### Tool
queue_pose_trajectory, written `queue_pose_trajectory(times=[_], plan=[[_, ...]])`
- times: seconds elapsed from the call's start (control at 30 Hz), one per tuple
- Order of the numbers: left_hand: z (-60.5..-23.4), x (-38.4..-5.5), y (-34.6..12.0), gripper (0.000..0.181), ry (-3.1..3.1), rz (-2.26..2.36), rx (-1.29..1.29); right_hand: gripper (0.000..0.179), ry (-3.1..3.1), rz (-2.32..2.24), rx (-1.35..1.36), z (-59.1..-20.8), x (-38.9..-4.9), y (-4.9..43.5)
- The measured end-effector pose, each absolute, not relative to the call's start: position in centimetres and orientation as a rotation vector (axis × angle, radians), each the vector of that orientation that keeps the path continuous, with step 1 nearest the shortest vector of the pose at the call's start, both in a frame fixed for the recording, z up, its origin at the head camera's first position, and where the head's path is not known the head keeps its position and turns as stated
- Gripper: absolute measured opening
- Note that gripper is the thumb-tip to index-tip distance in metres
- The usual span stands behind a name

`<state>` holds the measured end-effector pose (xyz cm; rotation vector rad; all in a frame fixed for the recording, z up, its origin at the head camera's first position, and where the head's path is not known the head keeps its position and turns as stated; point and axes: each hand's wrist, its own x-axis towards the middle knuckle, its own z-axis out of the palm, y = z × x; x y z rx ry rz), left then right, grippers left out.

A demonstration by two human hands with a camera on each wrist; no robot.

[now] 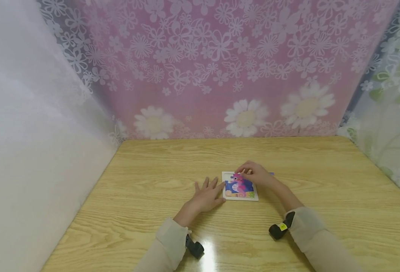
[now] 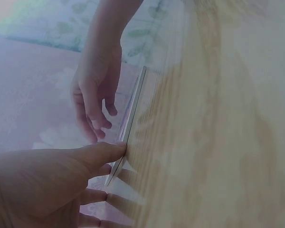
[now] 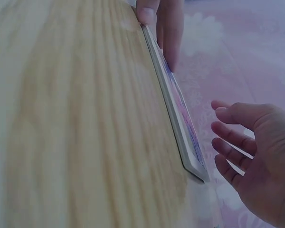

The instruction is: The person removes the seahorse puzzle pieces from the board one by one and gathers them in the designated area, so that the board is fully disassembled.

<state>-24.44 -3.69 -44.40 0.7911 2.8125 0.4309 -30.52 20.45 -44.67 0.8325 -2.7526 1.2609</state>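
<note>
A small white-framed jigsaw puzzle (image 1: 237, 198) with a pink seahorse picture lies on the table. Spread out at its left side, my left hand (image 1: 205, 197) touches the frame with its thumb and index finger; the thumb (image 2: 115, 149) rests against the near edge in the left wrist view. Over the puzzle's upper right is my right hand (image 1: 257, 175), its fingers loosely bent close above the seahorse's head (image 1: 236, 178). Nothing shows between those fingers (image 3: 232, 137) in the right wrist view. Bare white backing shows at the puzzle's upper left; the hand hides its upper right corner.
A small blue piece (image 1: 271, 173) peeks out beyond my right wrist. The wood-grain table (image 1: 152, 170) ends at a pink flowered curtain (image 1: 200, 75) at the back, with pale curtains or sheets at both sides. Black wrist cameras (image 1: 195, 249) sit on both sleeves.
</note>
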Motion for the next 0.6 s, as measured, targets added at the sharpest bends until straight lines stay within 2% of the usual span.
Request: queue_pose_trajectory(times=[0.6], plan=[[-44.4, -24.5, -3.8, 0.058, 2.811, 0.41, 0.789, 0.019, -2.879, 1.082, 0.929, -45.0, -30.9, 19.3]])
